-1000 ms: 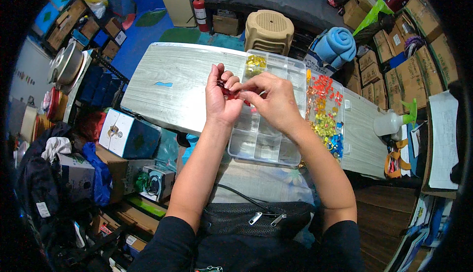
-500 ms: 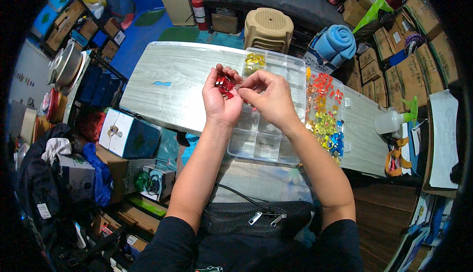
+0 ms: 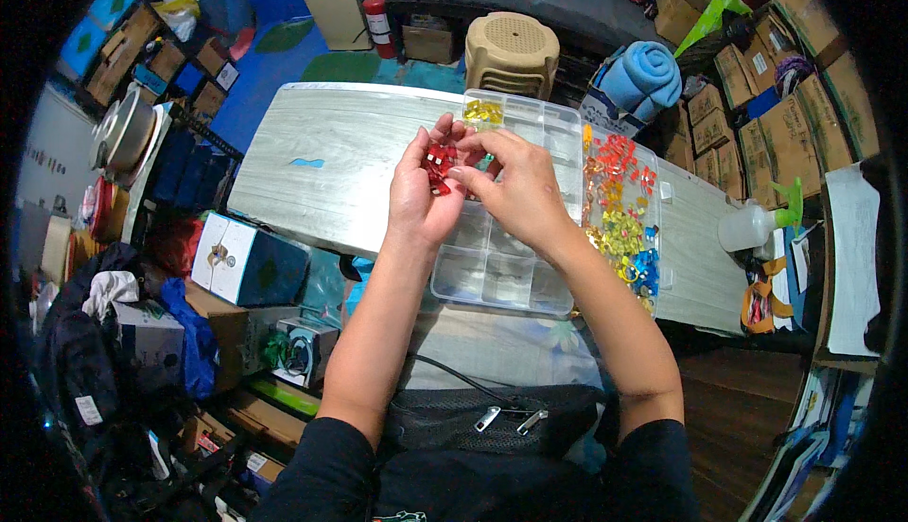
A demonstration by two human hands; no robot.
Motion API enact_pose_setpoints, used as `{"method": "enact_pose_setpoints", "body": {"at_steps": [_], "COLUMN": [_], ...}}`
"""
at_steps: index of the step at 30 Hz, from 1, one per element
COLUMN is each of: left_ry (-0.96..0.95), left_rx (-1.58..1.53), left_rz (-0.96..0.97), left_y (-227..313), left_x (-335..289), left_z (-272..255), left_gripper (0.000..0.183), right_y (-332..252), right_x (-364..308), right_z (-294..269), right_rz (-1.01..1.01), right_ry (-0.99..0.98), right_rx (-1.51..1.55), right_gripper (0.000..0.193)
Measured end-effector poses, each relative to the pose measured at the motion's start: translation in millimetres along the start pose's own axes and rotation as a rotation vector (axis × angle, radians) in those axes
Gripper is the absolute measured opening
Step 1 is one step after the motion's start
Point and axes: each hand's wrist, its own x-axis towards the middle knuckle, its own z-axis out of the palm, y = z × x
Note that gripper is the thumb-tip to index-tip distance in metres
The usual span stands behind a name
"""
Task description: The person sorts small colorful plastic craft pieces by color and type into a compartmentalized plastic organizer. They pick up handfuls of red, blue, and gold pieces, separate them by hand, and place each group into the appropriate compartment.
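My left hand (image 3: 419, 208) is cupped palm up over the left edge of a clear compartment box, holding a small pile of shiny red pieces (image 3: 440, 165). Reaching in from the right, my right hand (image 3: 528, 186) has thumb and fingers pinched beside that pile; whatever lies between the fingertips is hidden. The clear plastic divided box (image 3: 506, 286) lies open under both hands. Yellow pieces (image 3: 484, 112) fill its far left compartment. To the right, the box's lid area carries loose orange-red pieces (image 3: 615, 158), yellow-green pieces (image 3: 622, 234) and blue pieces (image 3: 645, 267).
A grey wood-patterned table (image 3: 331, 144) supports the box. Stacked beige stools (image 3: 511, 44) stand beyond it, beside a rolled blue towel (image 3: 643, 78). At the right is a spray bottle (image 3: 747, 229). A white-and-blue box (image 3: 246, 257) sits left of the table.
My right hand's fingers have shifted slightly down against the left palm. My left palm has tilted, so more of the red pile shows. The whole view has moved a little.
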Motion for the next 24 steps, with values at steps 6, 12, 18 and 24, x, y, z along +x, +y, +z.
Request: {"method": "enact_pose_setpoints", "body": {"at_steps": [6, 12, 18, 24], "left_ry": [-0.041, -0.106, 0.064, 0.187], "left_rx": [-0.028, -0.191, -0.094, -0.128], "left_rz": [-0.103, -0.164, -0.063, 0.088], "left_y": [-2.9, -2.3, -1.7, 0.2], "left_x": [-4.1, -2.7, -1.3, -1.5], "left_z": [5.9, 3.2, 3.3, 4.2], "left_gripper": [0.041, 0.035, 0.029, 0.026], "right_y": [0.0, -0.2, 3.1, 14.1], "right_x": [6.3, 6.2, 10.7, 2.4], "right_z": [1.9, -1.5, -6.6, -19.4], "right_rz": [-0.044, 0.01, 0.148, 0.186], "right_ry": [-0.067, -0.053, -0.013, -0.107], "right_rx": [-0.079, 0.009, 0.191, -0.096], "right_gripper": [0.026, 0.019, 0.018, 0.016]}}
